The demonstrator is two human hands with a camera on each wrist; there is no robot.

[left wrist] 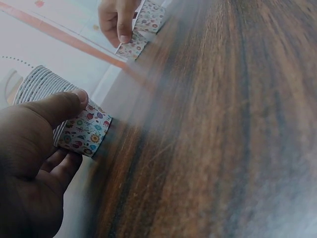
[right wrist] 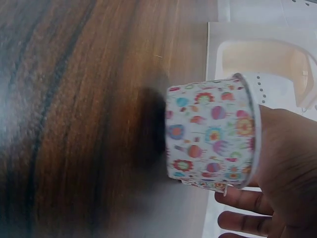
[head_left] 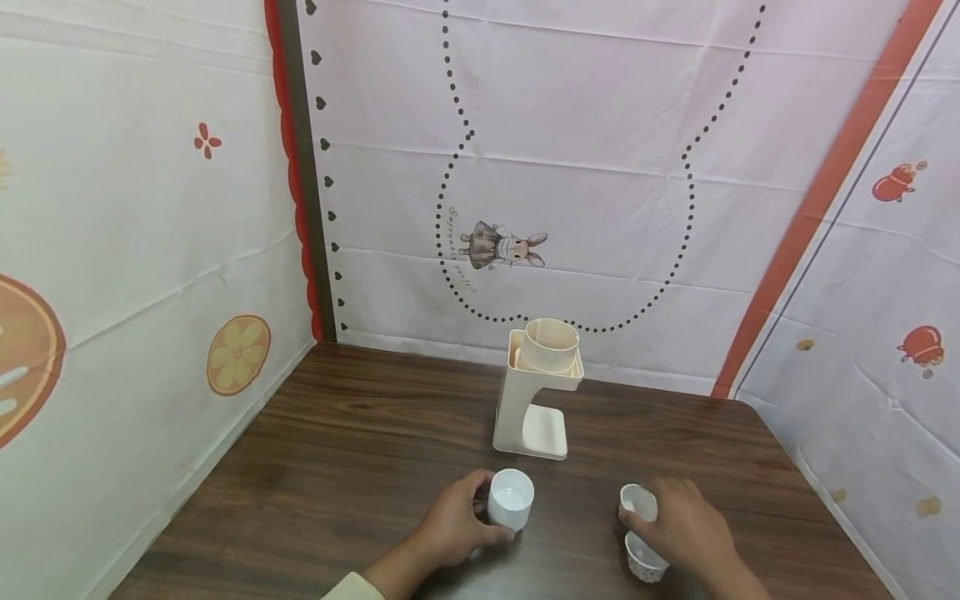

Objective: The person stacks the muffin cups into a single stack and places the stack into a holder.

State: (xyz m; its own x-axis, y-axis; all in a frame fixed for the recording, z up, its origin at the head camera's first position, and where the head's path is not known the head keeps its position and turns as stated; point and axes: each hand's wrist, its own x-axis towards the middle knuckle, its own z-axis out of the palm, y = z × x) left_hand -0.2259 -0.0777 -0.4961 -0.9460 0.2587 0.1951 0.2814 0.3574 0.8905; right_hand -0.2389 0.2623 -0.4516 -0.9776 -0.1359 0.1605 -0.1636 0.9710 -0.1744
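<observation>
My left hand [head_left: 452, 523] grips a nested stack of paper cups [left wrist: 85, 130], thumb on one side and fingers round the other. The stack shows a colourful flower print and many layered white rims. To the right, two small paper cups with the same print stand close together. My right hand [head_left: 690, 527] pinches the farther paper cup [head_left: 639, 498] at its rim, thumb toward the inside. Just in front of it is the nearer paper cup [head_left: 645, 560], which fills much of the right wrist view and hides part of the hand there.
A cream stand [head_left: 517, 408] with a round open tube [head_left: 552, 345] on top rises behind the hands, near the back of the dark wood table [head_left: 360, 433]. Printed white cloth [head_left: 600, 208] hangs along the back and both sides.
</observation>
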